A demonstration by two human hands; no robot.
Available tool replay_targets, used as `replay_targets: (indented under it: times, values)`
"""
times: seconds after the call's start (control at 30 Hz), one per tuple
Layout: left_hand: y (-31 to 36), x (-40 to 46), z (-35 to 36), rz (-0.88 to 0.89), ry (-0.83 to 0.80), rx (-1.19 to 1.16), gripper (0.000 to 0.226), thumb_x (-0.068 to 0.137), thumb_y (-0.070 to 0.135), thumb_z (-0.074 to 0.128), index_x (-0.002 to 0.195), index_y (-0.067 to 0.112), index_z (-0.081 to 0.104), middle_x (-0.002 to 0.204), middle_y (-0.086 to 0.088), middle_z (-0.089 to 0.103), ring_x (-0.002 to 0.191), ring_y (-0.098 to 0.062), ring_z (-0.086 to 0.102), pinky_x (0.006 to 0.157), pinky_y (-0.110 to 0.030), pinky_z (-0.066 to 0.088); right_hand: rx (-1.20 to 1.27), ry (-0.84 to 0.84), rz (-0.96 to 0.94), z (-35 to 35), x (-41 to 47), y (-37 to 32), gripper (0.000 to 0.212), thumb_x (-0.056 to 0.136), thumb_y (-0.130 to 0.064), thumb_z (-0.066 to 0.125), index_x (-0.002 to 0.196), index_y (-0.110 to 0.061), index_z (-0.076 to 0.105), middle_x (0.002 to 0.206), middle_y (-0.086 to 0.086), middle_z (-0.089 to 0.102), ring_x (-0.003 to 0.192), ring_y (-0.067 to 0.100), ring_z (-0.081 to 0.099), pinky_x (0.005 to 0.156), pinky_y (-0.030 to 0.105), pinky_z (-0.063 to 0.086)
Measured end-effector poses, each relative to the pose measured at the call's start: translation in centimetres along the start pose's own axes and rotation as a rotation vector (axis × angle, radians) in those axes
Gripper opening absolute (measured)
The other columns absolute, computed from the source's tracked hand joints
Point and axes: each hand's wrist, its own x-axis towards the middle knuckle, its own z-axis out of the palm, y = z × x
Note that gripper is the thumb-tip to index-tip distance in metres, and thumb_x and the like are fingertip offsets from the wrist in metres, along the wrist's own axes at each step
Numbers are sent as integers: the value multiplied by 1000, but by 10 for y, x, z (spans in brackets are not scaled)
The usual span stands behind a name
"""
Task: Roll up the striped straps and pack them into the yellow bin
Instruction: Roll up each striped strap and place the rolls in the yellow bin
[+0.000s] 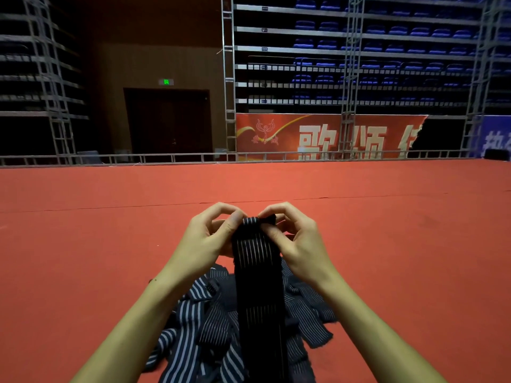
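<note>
Above the red carpet, in the head view, you hold one striped strap up by its top end, and it hangs straight down between your forearms. It is a dark, nearly black elastic band with thin pale lines running lengthwise. Your left hand pinches the upper left corner with thumb and curled fingers; your right hand pinches the upper right corner the same way, where the end is folded over. Below, a loose pile of striped straps lies on the carpet, tangled and overlapping, some with broader white stripes on navy. The held strap's lower part hangs in front of that pile. Behind the carpet stand a metal truss railing, a red banner and tiers of blue seats.
</note>
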Motion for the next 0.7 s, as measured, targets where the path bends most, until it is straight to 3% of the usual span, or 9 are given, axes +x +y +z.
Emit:
replay_targets:
  times: [0.1,0.2,0.27,0.4,0.5,0.6,0.7]
  values:
    - [0,1,1,-98,2,-69,20,104,26,69,115,10,74,95,-16,78,78,-27,68,74,-38,63,-29,10,-12,1,-1,1,24,98,-3,74,103,-27,73,99,-12,76,88,11,72,77,33,58]
    - [-1,1,-1,-100,-11,-89,18,100,13,74,117,8,74,107,-19,81,92,-31,75,85,-43,64,-24,3,15,0,-4,9,36,92,10,70,99,-25,74,98,-9,75,87,10,70,77,31,56]
    - [-3,1,0,-59,15,-52,21,97,6,76,118,6,73,105,-18,82,99,-32,79,88,-43,65,18,-5,73,-2,-7,10,36,90,12,67,100,-23,74,98,-5,75,85,18,72,75,40,59]
    - [-9,1,-1,50,82,45,24,93,-2,78,115,6,75,103,-10,82,96,-18,79,80,-25,63,138,-39,160,-4,-13,5,25,96,-18,74,119,-27,70,98,8,78,83,23,74,72,47,63]
    - [-11,-2,-3,107,85,107,20,92,0,80,110,9,77,104,-7,82,98,-24,80,83,-33,65,113,-58,139,-4,-14,3,17,100,-20,74,116,-25,72,93,12,79,86,34,77,75,56,64]
    - [-9,-9,-2,107,72,113,16,96,7,78,111,10,75,101,-9,82,96,-33,79,83,-46,65,116,-28,103,-3,-15,1,16,101,-8,74,113,-19,72,87,9,77,77,18,72,70,40,59]
    - [-8,-16,1,59,44,91,21,98,27,73,111,12,74,94,-12,82,90,-33,80,80,-52,64,159,-19,91,-1,-17,-3,18,100,-2,73,112,-15,71,94,12,76,79,12,68,72,31,55]
